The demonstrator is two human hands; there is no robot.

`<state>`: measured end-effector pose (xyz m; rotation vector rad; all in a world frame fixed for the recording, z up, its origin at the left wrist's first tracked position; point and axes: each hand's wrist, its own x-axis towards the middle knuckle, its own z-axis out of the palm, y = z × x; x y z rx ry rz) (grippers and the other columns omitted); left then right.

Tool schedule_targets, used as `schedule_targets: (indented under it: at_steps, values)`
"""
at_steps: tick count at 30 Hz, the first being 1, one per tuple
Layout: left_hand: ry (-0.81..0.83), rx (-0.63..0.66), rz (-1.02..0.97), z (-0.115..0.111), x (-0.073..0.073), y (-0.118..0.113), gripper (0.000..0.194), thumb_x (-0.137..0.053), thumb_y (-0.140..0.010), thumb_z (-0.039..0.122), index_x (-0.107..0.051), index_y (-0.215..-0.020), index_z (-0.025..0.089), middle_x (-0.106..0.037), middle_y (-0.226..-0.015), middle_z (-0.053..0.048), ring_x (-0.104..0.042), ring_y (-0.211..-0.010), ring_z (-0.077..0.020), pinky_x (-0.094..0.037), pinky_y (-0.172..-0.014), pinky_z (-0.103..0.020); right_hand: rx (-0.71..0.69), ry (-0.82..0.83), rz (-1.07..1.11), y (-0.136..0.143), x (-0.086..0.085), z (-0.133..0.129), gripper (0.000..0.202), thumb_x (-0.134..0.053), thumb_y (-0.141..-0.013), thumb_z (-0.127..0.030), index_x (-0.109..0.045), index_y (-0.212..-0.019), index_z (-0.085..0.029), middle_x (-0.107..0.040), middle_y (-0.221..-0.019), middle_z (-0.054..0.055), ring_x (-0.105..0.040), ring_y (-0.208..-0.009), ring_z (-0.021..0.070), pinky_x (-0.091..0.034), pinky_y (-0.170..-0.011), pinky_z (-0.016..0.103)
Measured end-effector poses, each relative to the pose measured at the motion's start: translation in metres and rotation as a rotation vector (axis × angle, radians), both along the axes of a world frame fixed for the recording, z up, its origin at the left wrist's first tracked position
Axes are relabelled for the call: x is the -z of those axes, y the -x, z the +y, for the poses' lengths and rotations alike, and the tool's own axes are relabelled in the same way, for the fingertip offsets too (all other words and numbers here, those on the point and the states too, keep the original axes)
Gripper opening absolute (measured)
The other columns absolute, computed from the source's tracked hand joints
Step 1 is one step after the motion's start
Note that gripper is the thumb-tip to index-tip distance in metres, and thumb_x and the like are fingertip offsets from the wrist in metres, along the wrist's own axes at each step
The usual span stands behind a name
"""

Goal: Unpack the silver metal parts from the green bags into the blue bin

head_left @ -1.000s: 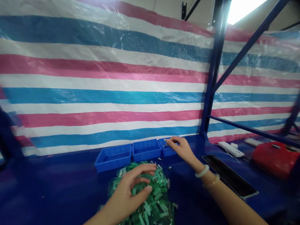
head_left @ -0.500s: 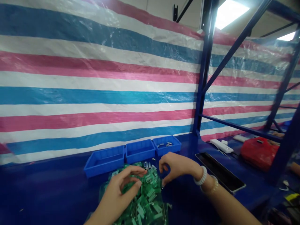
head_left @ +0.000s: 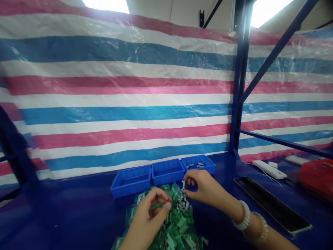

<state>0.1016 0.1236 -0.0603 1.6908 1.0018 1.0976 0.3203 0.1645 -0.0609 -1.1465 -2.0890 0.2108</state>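
My right hand (head_left: 201, 184) pinches a small, pale metallic piece (head_left: 183, 184) between thumb and fingers, just above the far right part of a heap. My left hand (head_left: 152, 217) hangs over the heap's left side, thumb and fingertips drawn together; whatever is between them is too small to make out. The heap is made of small green plastic packets (head_left: 182, 225) with pale strips in them. Several loose silvery pieces (head_left: 183, 203) lie on its upper right part, below my right hand.
Three blue trays stand in a row behind the heap: a left tray (head_left: 131, 189), a middle tray (head_left: 168, 178) and a right tray (head_left: 212, 168) with several small metallic pieces inside. A dark phone-like slab (head_left: 270, 205), a white power strip (head_left: 269, 169) and a red bag (head_left: 317, 177) lie to the right.
The view has swung left, so the trays and heap appear further right. My right hand has lifted a small metallic piece. My left thumb and fingertips have come together.
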Motion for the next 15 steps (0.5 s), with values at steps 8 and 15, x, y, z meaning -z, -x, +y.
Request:
schedule_targets:
  at_steps: [8,15]
  values:
    - [0.199,0.078,-0.183,-0.001,0.002,-0.002,0.035,-0.073,-0.071,0.049,-0.062,-0.087,0.020,-0.066,-0.081,-0.004,-0.059,-0.075,-0.0183,-0.046,-0.070,-0.029,0.023,-0.201,0.388,0.011,-0.006,-0.017,0.022,-0.074,-0.074,-0.031,-0.063,-0.090,-0.021,-0.064,-0.074,0.002,-0.056,-0.061,0.0164,-0.046,-0.056,0.028]
    - [0.190,0.064,-0.218,-0.008,-0.003,-0.004,0.027,-0.072,-0.075,0.044,-0.066,-0.085,0.019,-0.061,-0.068,0.003,-0.054,-0.065,-0.0119,-0.040,-0.063,-0.022,-0.129,-0.358,0.278,0.041,0.014,-0.039,0.017,-0.075,-0.076,-0.030,-0.061,-0.080,-0.021,-0.062,-0.069,0.003,-0.056,-0.063,0.0178,-0.042,-0.054,0.028]
